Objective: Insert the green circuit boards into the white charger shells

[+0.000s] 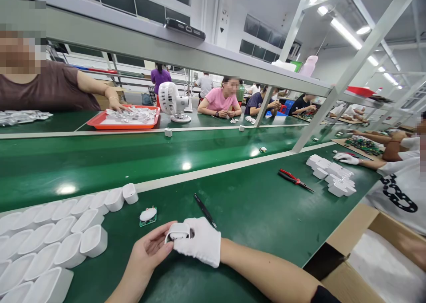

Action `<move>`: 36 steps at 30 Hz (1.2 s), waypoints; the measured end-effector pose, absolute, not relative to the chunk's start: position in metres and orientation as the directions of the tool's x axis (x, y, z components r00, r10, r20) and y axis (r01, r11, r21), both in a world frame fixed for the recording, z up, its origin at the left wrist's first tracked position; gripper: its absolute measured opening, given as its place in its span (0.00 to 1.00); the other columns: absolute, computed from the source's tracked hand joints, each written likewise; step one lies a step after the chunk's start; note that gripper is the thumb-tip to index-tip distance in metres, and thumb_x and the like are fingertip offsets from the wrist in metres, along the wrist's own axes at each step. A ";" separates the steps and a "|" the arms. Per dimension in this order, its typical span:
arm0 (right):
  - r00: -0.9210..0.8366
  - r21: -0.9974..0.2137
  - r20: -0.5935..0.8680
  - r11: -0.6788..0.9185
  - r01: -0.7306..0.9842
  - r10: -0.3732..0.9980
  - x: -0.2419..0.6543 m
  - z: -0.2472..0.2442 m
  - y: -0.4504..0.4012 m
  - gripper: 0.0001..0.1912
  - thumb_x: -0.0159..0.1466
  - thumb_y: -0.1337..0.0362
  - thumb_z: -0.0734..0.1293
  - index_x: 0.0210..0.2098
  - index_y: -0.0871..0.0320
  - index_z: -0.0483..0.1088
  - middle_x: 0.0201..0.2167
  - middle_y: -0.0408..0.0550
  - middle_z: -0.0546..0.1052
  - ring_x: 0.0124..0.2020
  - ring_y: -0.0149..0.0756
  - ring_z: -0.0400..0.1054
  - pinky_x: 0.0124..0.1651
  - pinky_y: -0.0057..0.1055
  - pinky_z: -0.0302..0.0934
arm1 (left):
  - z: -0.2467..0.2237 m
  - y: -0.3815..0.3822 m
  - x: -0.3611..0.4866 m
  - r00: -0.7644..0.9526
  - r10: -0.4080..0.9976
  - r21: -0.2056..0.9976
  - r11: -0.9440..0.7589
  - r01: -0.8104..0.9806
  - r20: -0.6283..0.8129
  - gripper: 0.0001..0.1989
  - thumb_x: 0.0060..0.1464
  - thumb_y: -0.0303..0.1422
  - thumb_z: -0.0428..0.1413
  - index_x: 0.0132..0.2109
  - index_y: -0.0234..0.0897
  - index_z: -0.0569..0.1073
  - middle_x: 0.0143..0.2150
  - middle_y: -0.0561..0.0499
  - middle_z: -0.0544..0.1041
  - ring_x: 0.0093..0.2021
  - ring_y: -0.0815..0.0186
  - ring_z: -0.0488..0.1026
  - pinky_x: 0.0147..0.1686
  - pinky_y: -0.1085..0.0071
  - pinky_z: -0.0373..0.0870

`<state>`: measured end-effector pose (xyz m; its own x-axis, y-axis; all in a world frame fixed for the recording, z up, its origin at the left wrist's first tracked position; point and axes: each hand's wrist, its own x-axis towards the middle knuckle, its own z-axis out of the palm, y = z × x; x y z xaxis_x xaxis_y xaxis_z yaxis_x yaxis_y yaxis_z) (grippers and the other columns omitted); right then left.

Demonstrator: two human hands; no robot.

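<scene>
Between my two hands is a small white plastic housing [181, 227], its open side turned partly toward me with something inside that I cannot make out. My bare left hand [151, 249] pinches its left side between thumb and fingers. My right hand [201, 241], in a white glove, grips it from the right. On the green bench just beyond lies a small circuit board [147, 216] with a white round part on top. Black tweezers [204, 210] rest beyond my right hand. Rows of white housings [43, 254] stand at the left.
Red-handled pliers [294, 179] and a pile of white housings [333, 174] lie to the right. An open cardboard box [356, 232] stands at the bench's right edge. A green conveyor [109, 161] runs behind, carrying a few parts. Co-workers sit across and to the right.
</scene>
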<state>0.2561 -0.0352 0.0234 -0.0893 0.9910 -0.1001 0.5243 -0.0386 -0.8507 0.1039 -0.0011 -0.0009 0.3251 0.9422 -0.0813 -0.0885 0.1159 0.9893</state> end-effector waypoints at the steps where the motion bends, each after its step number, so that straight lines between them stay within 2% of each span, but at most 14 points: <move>1: -0.082 -0.847 -0.099 -0.041 0.530 0.992 0.256 0.025 -0.036 0.14 0.54 0.56 0.68 0.22 0.58 0.63 0.19 0.36 0.63 0.22 0.25 0.56 0.23 0.23 0.47 | 0.000 -0.002 0.104 0.315 0.946 0.988 0.113 -0.106 -0.074 0.31 0.31 0.49 0.67 0.41 0.32 0.80 0.41 0.40 0.81 0.45 0.48 0.77 0.43 0.63 0.77; 5: -0.073 -0.821 -0.087 -0.030 0.571 0.994 0.257 0.028 -0.038 0.16 0.52 0.54 0.69 0.21 0.58 0.62 0.17 0.36 0.64 0.21 0.26 0.57 0.22 0.24 0.48 | -0.001 -0.008 0.105 0.309 0.948 0.972 0.135 -0.190 -0.072 0.30 0.31 0.46 0.69 0.43 0.33 0.79 0.43 0.41 0.81 0.48 0.48 0.76 0.44 0.64 0.76; 10: -0.137 -0.817 -0.016 0.066 0.573 0.990 0.260 0.018 -0.039 0.14 0.52 0.57 0.69 0.19 0.59 0.64 0.17 0.36 0.64 0.21 0.25 0.58 0.23 0.24 0.48 | -0.011 -0.009 0.105 0.348 0.937 0.974 0.109 -0.197 -0.034 0.29 0.31 0.47 0.68 0.40 0.32 0.79 0.40 0.42 0.81 0.43 0.50 0.77 0.43 0.64 0.77; 12: -0.089 -0.919 -0.047 -0.008 0.395 0.995 0.259 0.013 -0.037 0.14 0.52 0.54 0.70 0.30 0.58 0.70 0.22 0.38 0.68 0.23 0.26 0.60 0.24 0.23 0.52 | -0.015 -0.004 0.102 0.260 0.963 0.989 -0.034 -0.144 0.071 0.26 0.37 0.45 0.66 0.41 0.33 0.78 0.41 0.44 0.79 0.43 0.53 0.77 0.43 0.65 0.76; 14: -0.093 -0.991 -0.102 -0.094 0.090 0.990 0.257 0.009 -0.036 0.26 0.52 0.50 0.71 0.46 0.57 0.69 0.30 0.41 0.71 0.24 0.27 0.64 0.24 0.24 0.58 | -0.018 0.002 0.096 0.182 0.936 0.953 -0.304 -0.006 0.300 0.20 0.43 0.39 0.64 0.44 0.35 0.77 0.42 0.46 0.77 0.42 0.57 0.76 0.42 0.66 0.76; 16: -0.173 -0.976 -0.117 -0.145 -0.161 0.978 0.254 0.004 -0.036 0.37 0.50 0.48 0.72 0.54 0.58 0.64 0.33 0.45 0.72 0.24 0.29 0.67 0.26 0.27 0.62 | -0.018 0.007 0.089 0.193 0.770 0.758 -0.636 0.145 0.609 0.18 0.45 0.30 0.64 0.46 0.39 0.76 0.40 0.48 0.76 0.41 0.60 0.75 0.42 0.67 0.76; 18: -0.206 -0.945 -0.091 -0.150 -0.291 0.974 0.253 0.000 -0.037 0.38 0.48 0.50 0.74 0.53 0.60 0.65 0.32 0.46 0.74 0.24 0.31 0.68 0.28 0.30 0.65 | -0.016 0.007 0.083 0.273 0.492 0.444 -0.869 0.220 0.827 0.21 0.45 0.22 0.63 0.47 0.42 0.75 0.38 0.50 0.76 0.41 0.62 0.76 0.43 0.68 0.75; 20: -0.167 -0.929 -0.070 -0.125 -0.348 0.984 0.252 -0.004 -0.038 0.35 0.48 0.53 0.76 0.51 0.60 0.67 0.31 0.46 0.75 0.25 0.32 0.68 0.30 0.32 0.65 | -0.014 0.005 0.079 0.350 0.250 0.181 -0.959 0.216 0.903 0.22 0.47 0.18 0.61 0.48 0.42 0.75 0.37 0.50 0.77 0.39 0.63 0.77 0.42 0.69 0.76; 23: -0.109 -0.937 -0.055 -0.089 -0.339 0.992 0.255 -0.007 -0.039 0.29 0.48 0.55 0.76 0.48 0.58 0.71 0.33 0.47 0.76 0.28 0.33 0.68 0.31 0.32 0.65 | -0.012 0.001 0.079 0.418 0.117 0.028 -0.977 0.213 0.901 0.19 0.50 0.18 0.58 0.46 0.42 0.75 0.35 0.51 0.78 0.34 0.66 0.77 0.37 0.70 0.78; 27: -0.108 -0.950 -0.067 -0.096 -0.296 0.992 0.259 0.000 -0.040 0.26 0.48 0.58 0.76 0.45 0.57 0.74 0.35 0.48 0.76 0.32 0.36 0.68 0.38 0.35 0.64 | -0.010 -0.001 0.082 0.416 0.197 0.105 -0.967 0.233 0.888 0.20 0.49 0.20 0.59 0.47 0.46 0.74 0.34 0.53 0.77 0.33 0.67 0.76 0.35 0.71 0.76; 30: -0.169 -0.906 -0.044 -0.111 -0.410 0.985 0.255 0.007 -0.041 0.30 0.45 0.59 0.76 0.48 0.57 0.72 0.43 0.49 0.75 0.42 0.40 0.69 0.47 0.38 0.62 | -0.006 -0.003 0.086 0.360 0.359 0.257 -0.918 0.301 0.861 0.22 0.49 0.21 0.59 0.51 0.39 0.69 0.38 0.48 0.75 0.35 0.64 0.73 0.34 0.67 0.74; 32: -0.172 -0.858 -0.059 -0.138 -0.496 0.983 0.251 0.008 -0.040 0.36 0.49 0.53 0.74 0.54 0.57 0.66 0.45 0.51 0.73 0.42 0.40 0.70 0.48 0.41 0.61 | -0.005 -0.002 0.088 0.345 0.517 0.408 -0.846 0.343 0.784 0.20 0.50 0.23 0.58 0.52 0.36 0.67 0.39 0.46 0.73 0.36 0.63 0.72 0.34 0.66 0.74; 34: -0.046 -0.906 -0.098 -0.108 -0.409 0.994 0.247 0.006 -0.035 0.37 0.52 0.48 0.71 0.56 0.58 0.63 0.43 0.52 0.74 0.37 0.39 0.71 0.44 0.42 0.64 | -0.007 0.000 0.091 0.377 0.652 0.533 -0.756 0.380 0.657 0.18 0.52 0.28 0.59 0.51 0.39 0.67 0.41 0.47 0.73 0.40 0.61 0.72 0.38 0.64 0.73; 36: 0.151 -0.986 -0.085 -0.062 -0.155 0.985 0.251 0.006 -0.023 0.34 0.50 0.48 0.71 0.51 0.60 0.65 0.38 0.51 0.74 0.33 0.37 0.70 0.39 0.37 0.65 | -0.012 0.003 0.092 0.421 0.745 0.610 -0.666 0.428 0.518 0.20 0.53 0.35 0.59 0.53 0.42 0.66 0.45 0.47 0.73 0.44 0.58 0.72 0.42 0.61 0.72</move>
